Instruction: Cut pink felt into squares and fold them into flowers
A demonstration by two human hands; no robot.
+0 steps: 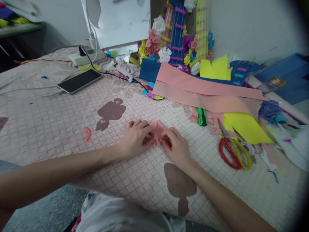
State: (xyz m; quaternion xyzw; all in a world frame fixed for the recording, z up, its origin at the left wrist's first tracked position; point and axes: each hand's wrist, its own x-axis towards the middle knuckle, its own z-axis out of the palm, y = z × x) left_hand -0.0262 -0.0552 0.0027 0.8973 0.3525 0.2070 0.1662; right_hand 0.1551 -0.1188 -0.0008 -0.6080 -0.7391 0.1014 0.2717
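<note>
A small piece of pink paper, folded or gathered at its near end, lies between my two hands at the middle of the table. My left hand pinches its left side, fingers curled. From the right, my right hand grips the other side between thumb and fingers. Both hands rest low over the tablecloth. Parts of the paper are hidden behind my fingertips.
Scissors with red and yellow handles and a green cutter lie to the right. Long pink paper strips stretch behind. A glue gun, a phone and a power strip sit at back left, with cables.
</note>
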